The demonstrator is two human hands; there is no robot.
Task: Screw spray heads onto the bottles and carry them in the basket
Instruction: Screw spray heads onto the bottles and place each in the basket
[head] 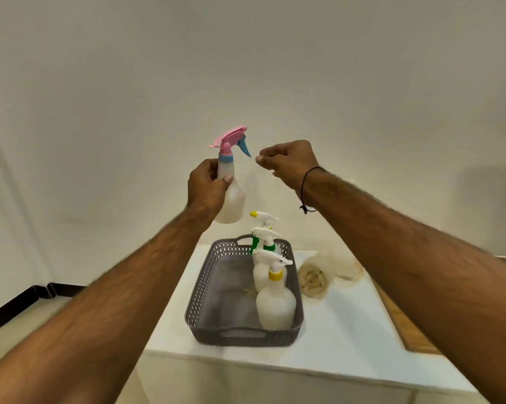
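Gripping a light, empty-looking bottle (231,196) by its neck in the left hand (206,185), right hand (289,164) curling empty alongside.

Both arms are bare all the way up, with no sleeves showing. They have short dark hairs on them. The right wrist (307,188) has a thin black string (303,185) tied round it, with a small knot hanging down.

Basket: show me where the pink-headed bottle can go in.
The basket's left half is bare floor, bordered by its left wall and the three bottles lined up along the right wall. The right side is crowded. The left hand holds the pink-headed bottle above.
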